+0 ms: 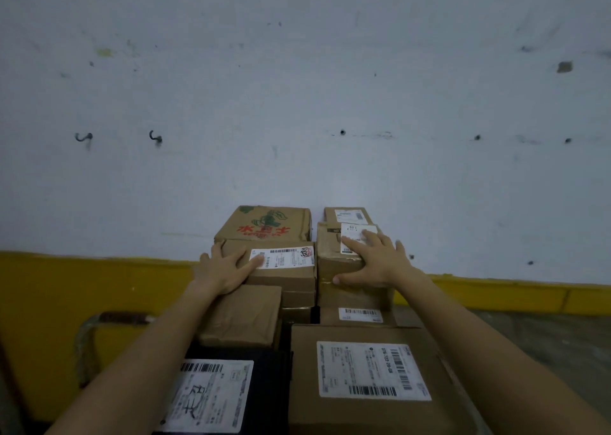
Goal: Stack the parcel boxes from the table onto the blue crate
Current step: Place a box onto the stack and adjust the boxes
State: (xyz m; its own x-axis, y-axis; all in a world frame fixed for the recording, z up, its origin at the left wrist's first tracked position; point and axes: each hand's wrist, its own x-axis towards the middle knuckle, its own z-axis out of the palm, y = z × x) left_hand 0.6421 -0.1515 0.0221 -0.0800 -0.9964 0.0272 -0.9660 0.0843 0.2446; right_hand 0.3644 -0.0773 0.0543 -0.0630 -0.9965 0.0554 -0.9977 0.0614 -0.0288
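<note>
In the head view, your left hand (224,269) lies flat and spread on the flat box (281,278), its forefinger reaching onto the label. Your right hand (372,261) is spread just as wide over the tall box (330,253), with the thumb (344,280) along its near top edge. Neither hand is gripping; both are pressing down. The two boxes sit side by side, touching or nearly so, with the printed box (267,224) just beyond your left fingertips. Below your left wrist is a small box (241,315), and nearer you a black parcel (267,385). Under your right forearm lies the big box (347,334). The blue crate does not show; it may be under the pile.

This looks like settling the back of the stack. Push both boxes squarely away from you until they meet what is behind them, and keep your palms flat so nothing tips. The tall box looks crumpled at its near edge, so press lightly there. Check that neither box overhangs the one beneath before you lift your hands.
</note>
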